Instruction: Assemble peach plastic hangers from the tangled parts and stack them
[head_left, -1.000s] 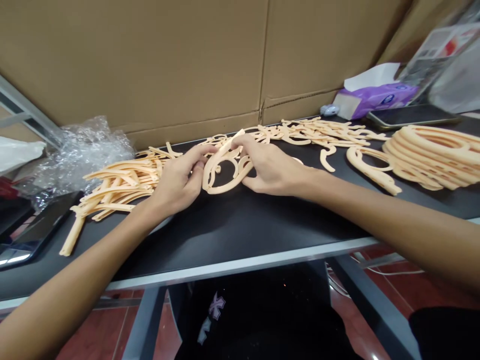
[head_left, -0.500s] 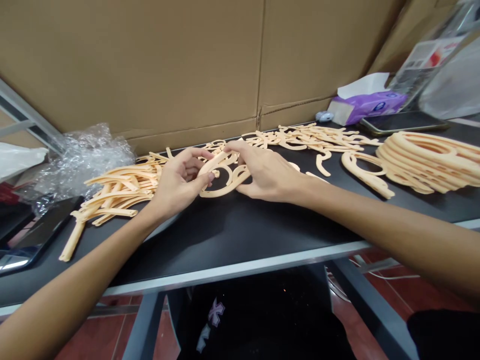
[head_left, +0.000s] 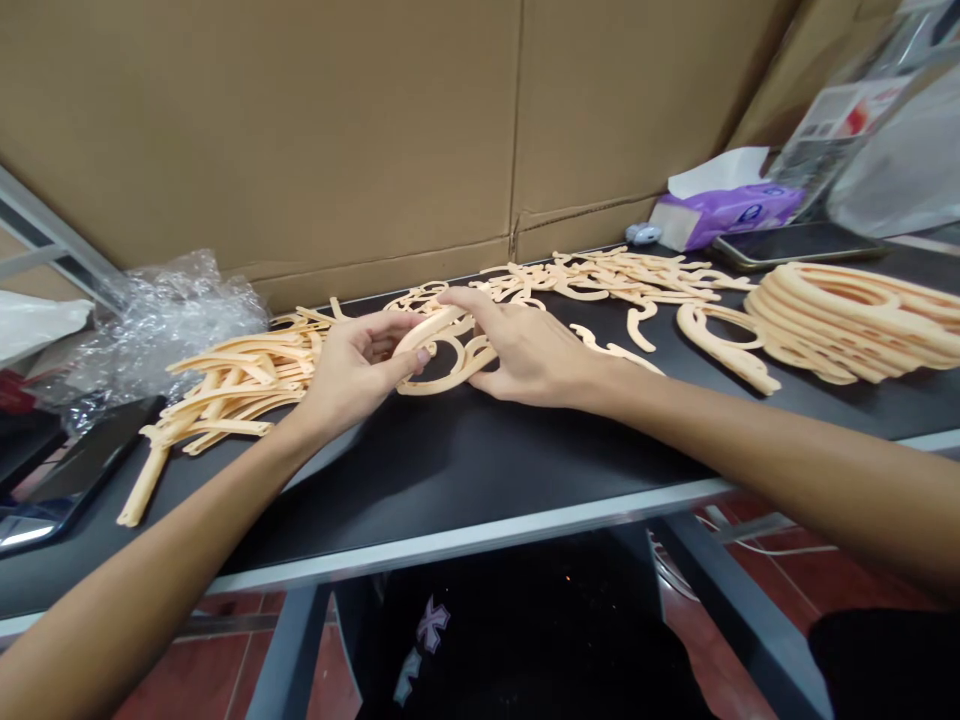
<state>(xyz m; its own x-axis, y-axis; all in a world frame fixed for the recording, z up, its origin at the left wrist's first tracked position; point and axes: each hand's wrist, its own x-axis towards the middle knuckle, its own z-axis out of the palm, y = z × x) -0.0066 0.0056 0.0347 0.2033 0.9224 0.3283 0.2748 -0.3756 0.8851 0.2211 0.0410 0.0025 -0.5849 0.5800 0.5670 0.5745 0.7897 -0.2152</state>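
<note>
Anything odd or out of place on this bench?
No breakage or spill shows. The left hand and right hand are on a curved plastic piece. The one stray is a long plastic strip, which juts from the left heap toward the bench's front edge, out of line with the others.

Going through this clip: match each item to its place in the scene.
Items:
1. Crumpled bubble wrap
2. Purple tissue pack
3. Stacked peach plastic rings
4. Curved peach plastic piece

Places:
A. Between the left hand and right hand
B. Right end of the black tabletop
C. Back right, by the cardboard sheet
D. Back left, by the cardboard sheet

Pairs: 1-D, 2-C, 3-B, 4-A
</note>
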